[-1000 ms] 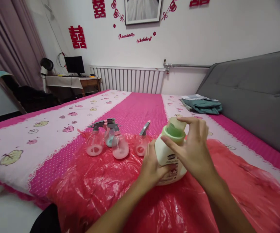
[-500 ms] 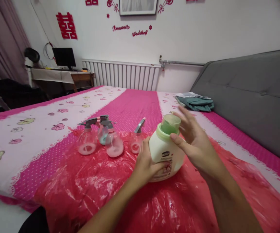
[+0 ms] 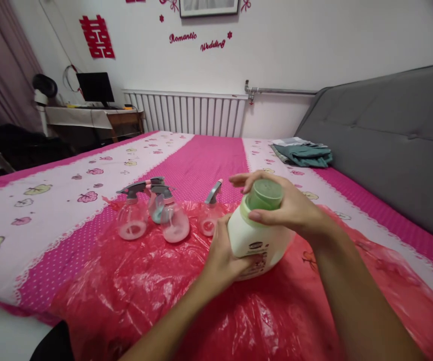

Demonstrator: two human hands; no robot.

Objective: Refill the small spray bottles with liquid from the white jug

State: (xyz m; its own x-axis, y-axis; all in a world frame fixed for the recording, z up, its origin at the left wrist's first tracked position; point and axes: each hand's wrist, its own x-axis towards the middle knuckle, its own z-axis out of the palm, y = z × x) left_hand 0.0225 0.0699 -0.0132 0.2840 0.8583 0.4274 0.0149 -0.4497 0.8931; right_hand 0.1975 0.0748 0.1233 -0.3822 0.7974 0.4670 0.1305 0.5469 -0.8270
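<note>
now the right hand (image 3: 295,206) has wrapped, fingers half curled, around the green cap (image 3: 267,193), while the left hand (image 3: 224,253) clasps the white bottle (image 3: 252,239) between them, so cap and bottle seem steadied together.

Left grip (image 3: 224,250) holds a white bottle (image 3: 271,243) — right grip (image 3: 295,203) around its green cap (image 3: 266,194).

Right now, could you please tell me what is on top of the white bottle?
A green cap sits on top of the white bottle, with the right hand curved around it. The bottle's mouth is covered by the cap, so it cannot be seen.
</note>
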